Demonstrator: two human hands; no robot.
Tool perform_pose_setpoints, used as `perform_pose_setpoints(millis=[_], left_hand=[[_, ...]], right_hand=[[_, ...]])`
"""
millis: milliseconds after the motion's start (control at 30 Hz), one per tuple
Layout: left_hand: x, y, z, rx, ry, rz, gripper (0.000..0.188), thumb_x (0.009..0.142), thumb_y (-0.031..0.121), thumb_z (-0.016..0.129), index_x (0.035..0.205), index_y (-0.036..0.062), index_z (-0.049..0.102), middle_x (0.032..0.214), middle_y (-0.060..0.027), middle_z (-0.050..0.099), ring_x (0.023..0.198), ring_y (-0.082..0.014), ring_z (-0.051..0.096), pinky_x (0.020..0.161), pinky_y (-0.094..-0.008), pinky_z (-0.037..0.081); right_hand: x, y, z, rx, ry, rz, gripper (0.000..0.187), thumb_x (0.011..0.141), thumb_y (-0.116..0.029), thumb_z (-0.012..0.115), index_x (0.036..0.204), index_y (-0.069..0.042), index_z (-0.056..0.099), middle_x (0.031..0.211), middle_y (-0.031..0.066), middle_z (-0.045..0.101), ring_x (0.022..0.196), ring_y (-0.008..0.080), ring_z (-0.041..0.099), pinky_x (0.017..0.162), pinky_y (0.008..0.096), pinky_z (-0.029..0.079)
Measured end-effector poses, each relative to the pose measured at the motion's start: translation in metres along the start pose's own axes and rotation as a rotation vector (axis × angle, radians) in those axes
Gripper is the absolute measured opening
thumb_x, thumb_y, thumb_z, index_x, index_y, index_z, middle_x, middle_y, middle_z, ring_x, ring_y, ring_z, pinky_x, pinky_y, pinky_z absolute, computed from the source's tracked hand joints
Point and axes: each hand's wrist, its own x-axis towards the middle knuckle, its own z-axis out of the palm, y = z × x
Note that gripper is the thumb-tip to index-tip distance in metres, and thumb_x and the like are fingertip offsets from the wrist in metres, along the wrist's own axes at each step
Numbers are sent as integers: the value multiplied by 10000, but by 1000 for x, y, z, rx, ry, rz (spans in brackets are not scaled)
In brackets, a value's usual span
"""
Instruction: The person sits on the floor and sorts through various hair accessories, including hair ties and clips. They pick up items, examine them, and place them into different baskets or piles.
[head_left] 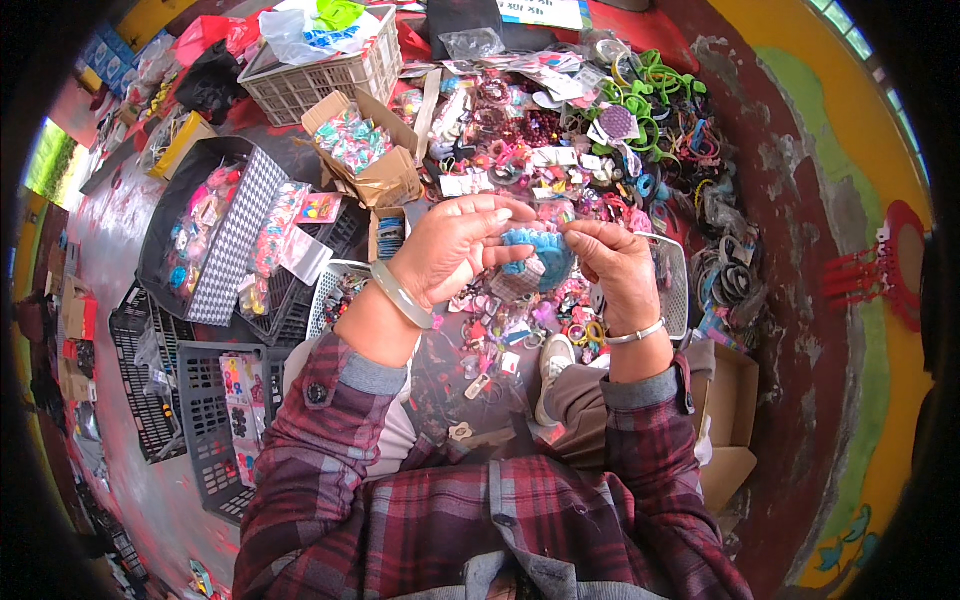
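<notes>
In front of my chest, both hands meet at a small light-blue ruffled bundle (552, 262) that looks partly wrapped in clear plastic. My left hand (450, 245) is curled at its left side, with fingers against the blue edge. With thumb and forefinger, my right hand (618, 272) pinches the top right of the bundle. Its exact kind is hard to make out. Below and behind it spreads a dense pile of small hair accessories (505, 165), mostly pink, red and purple, with white cards among them.
To the left stand an open carton (400, 180) of wrapped pieces, a houndstooth-patterned box (225, 245) and a grey crate (215, 420). A beige crate (290, 95) is at the far left. Green bands (650, 100) lie at the far right. A cardboard box (730, 420) sits beside my right forearm.
</notes>
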Motion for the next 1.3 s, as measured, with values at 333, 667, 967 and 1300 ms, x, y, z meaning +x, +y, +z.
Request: perform_pose_setpoints(millis=[333, 667, 967, 1300], left_hand=[[2, -2, -2, 120, 40, 38, 235, 898, 113, 498, 1070, -37, 554, 983, -115, 609, 808, -143, 625, 661, -226, 552], [-4, 4, 5, 87, 52, 27, 222, 895, 80, 460, 1079, -22, 535, 939, -116, 626, 522, -123, 607, 414, -207, 491], [-3, 2, 6, 132, 83, 82, 180, 873, 67, 409, 940, -31, 545, 903, -150, 623, 565, -138, 613, 440, -225, 506], [-5, 8, 1, 212, -22, 171, 243, 832, 104, 394, 953, -47, 542, 979, -184, 603, 794, -162, 620, 627, -252, 546]], right_hand=[[-1, 2, 4, 120, 13, -42, 130, 775, -80, 664, 895, -34, 680, 681, -26, 600, 523, 36, 442, 467, 177, 327], [-3, 0, 6, 176, 16, -13, 124, 792, -46, 608, 897, -41, 674, 656, -35, 575, 510, 45, 450, 461, 185, 321], [1, 4, 8, 222, -15, -141, 135, 827, -52, 500, 791, -29, 628, 753, 5, 604, 543, 52, 481, 465, 188, 342], [-2, -16, 4, 336, 32, -68, 172, 851, -120, 490, 865, -15, 625, 733, 14, 566, 484, 58, 426, 436, 188, 313]])
